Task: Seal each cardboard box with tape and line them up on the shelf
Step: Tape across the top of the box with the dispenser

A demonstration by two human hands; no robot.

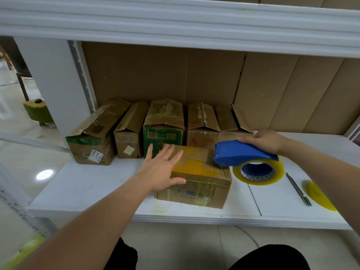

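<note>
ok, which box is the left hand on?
The front box, alone ahead of the row of five. The left hand lies flat on its top; the tape dispenser sits at its right edge.

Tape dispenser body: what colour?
Blue, holding a roll of clear yellowish tape; the tape dispenser shows best in the head view.

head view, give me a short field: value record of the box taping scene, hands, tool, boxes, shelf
left hand: flat, fingers straight, pressing on top of the front box
right hand: grips the blue tape dispenser, its nose at the front box's right top edge
front box: flaps closed, yellowish tape across the top
back row: five boxes side by side against the cardboard backing, the rightmost with one flap raised
shelf: white; a utility knife lies right of the dispenser
</note>
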